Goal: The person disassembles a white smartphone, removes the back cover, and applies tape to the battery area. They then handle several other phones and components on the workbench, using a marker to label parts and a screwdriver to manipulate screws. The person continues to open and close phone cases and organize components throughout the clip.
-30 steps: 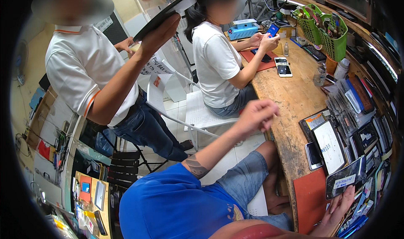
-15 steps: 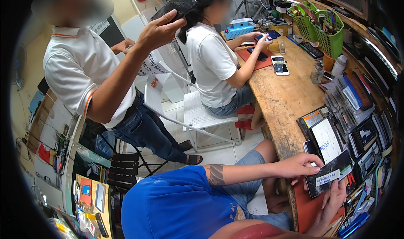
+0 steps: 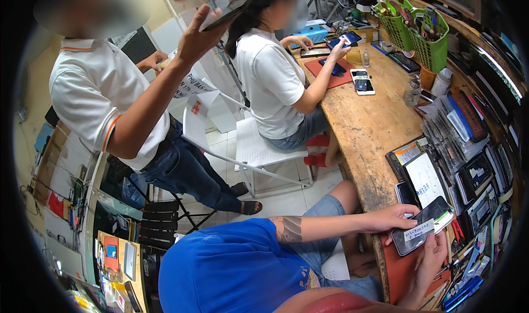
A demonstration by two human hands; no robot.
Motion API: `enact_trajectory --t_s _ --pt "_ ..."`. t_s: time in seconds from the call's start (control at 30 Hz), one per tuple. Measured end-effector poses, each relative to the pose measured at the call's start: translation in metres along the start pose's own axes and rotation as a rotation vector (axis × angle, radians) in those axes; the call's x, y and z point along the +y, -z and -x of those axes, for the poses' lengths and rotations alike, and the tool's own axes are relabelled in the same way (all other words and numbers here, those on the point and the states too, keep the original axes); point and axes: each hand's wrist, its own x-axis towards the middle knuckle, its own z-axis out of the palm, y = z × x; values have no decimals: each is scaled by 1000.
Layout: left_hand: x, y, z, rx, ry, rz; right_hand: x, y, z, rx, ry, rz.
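Note:
Over the red mat at the right of the bench, I hold a black smartphone (image 3: 401,243) with a white handwritten label (image 3: 420,230) across its glass. My left hand (image 3: 392,218) grips its upper-left edge, thumb on the front and the other fingers mostly hidden. My right hand (image 3: 433,253) pinches the lower-right side near the label. The phone lies tilted, and its glass catches a pale reflection. Just beyond it are a white sheet with blue writing (image 3: 425,182) and another dark phone (image 3: 405,193).
Phones, tools and pens crowd the bench's right side; green baskets (image 3: 430,43) hang above. A seated person in a white shirt (image 3: 270,82) handles phones at the wooden bench (image 3: 363,131). Another person (image 3: 110,87) stands raising a phone (image 3: 228,13). A white folding chair (image 3: 264,145) stands between.
The phone in my hands has tilted and shifted slightly left. The standing person's phone has turned edge-on. The seated person's near hand has lifted a phone, and the other hand has moved left.

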Motion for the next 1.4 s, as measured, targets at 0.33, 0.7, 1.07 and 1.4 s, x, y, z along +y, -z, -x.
enact_trajectory --t_s 0.33,0.7,1.07,1.4 --pt "-6 9 -1 -21 -35 79 -8 -4 3 -108 21 -3" --pt "-5 9 0 -19 -25 88 -7 -1 4 -99 -3 46" --pt "-11 9 -2 -33 -79 97 9 11 -3 -72 -7 61" --pt "-15 11 -5 -43 -106 89 22 17 -6 -29 32 65"
